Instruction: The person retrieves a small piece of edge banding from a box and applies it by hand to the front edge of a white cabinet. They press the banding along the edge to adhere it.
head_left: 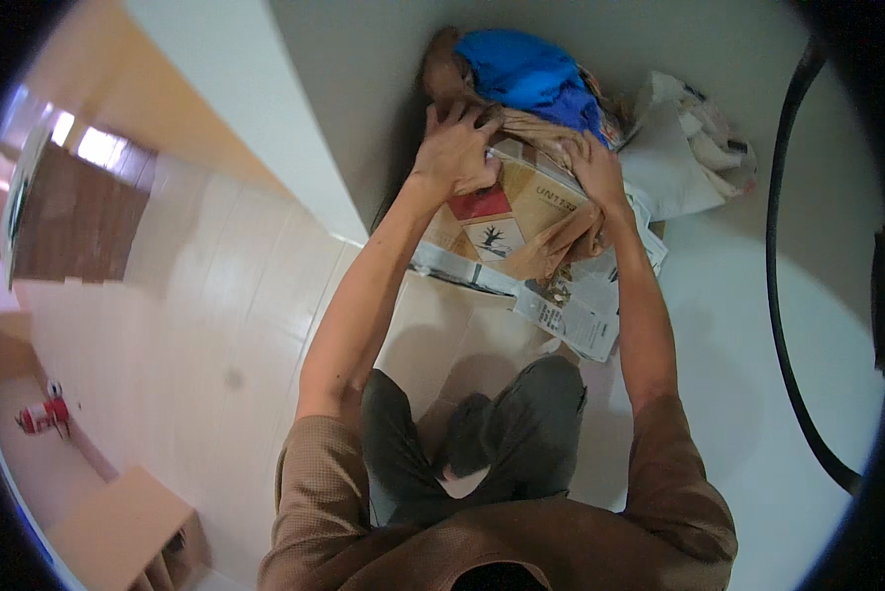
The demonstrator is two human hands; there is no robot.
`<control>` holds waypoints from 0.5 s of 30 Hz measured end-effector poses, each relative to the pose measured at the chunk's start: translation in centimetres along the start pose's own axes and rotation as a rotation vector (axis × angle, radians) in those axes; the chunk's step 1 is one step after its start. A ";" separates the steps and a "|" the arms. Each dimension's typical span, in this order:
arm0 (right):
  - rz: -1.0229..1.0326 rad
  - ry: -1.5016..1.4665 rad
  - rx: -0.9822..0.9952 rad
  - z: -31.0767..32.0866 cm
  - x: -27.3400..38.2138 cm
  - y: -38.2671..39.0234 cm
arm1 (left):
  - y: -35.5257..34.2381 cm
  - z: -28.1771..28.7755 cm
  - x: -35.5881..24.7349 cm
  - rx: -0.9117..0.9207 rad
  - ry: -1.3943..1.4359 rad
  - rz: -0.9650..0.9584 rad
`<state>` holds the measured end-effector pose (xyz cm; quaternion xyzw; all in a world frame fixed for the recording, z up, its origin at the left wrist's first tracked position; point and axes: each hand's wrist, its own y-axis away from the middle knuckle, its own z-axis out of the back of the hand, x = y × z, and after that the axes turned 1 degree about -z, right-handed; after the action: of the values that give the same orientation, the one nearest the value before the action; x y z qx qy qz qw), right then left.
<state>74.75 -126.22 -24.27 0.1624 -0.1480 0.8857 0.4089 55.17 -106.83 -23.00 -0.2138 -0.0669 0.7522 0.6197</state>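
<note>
A flattish cardboard box (526,236) with red and white labels lies on newspaper (580,315) at the wall's foot. Brown crumpled material (526,125), paper or cloth, runs along its far edge below bright blue fabric (516,64). My left hand (454,153) has its fingers bent over that brown material at the box's upper left, thumb against the box. My right hand (592,172) grips the same edge at the upper right, fingertips partly hidden in the folds. A white crumpled bag (694,148) lies to the right.
A wall corner (314,118) stands close on the left, beside tiled floor (216,276). A thick black cable (776,276) curves down the right side. A red extinguisher (41,416) and a low wooden shelf unit (117,527) are at the lower left. My bent knees are below the box.
</note>
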 end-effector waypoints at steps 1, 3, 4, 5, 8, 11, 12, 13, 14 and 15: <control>-0.020 -0.096 0.010 0.0 0.9 -0.2 | 0.4 -1.2 0.2 -0.023 0.007 -0.014; 0.060 -0.205 -0.074 0.1 -2.3 -1.8 | 0.2 -2.1 -1.1 -0.059 0.032 -0.040; 0.013 -0.208 -0.035 0.0 -1.6 -1.3 | 0.5 -2.0 -0.8 -0.062 0.022 -0.065; -0.041 -0.208 0.003 0.2 0.2 -0.4 | 1.0 -1.8 -0.6 -0.098 0.005 -0.077; 0.136 -0.105 -0.066 0.6 2.5 4.3 | 5.0 -1.4 -1.6 -0.173 0.081 -0.073; 0.233 -0.092 -0.028 -1.8 6.1 9.5 | 11.0 -1.4 -0.1 -0.145 0.021 -0.060; 0.280 -0.107 -0.086 -2.2 7.0 11.0 | 12.0 -1.4 0.2 -0.122 0.031 -0.045; 0.330 -0.109 -0.140 -2.1 7.4 12.5 | 12.5 -1.6 -0.2 -0.128 0.023 -0.041; 0.320 -0.083 -0.145 -1.3 7.3 13.9 | 12.9 -2.2 -1.2 -0.140 0.030 -0.030; 0.312 -0.074 -0.159 -1.2 7.4 14.9 | 13.3 -3.0 -1.6 -0.170 0.035 -0.031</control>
<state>58.50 -130.04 -24.32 0.1370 -0.2560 0.9174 0.2722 44.60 -111.82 -30.12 -0.2777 -0.1229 0.7301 0.6121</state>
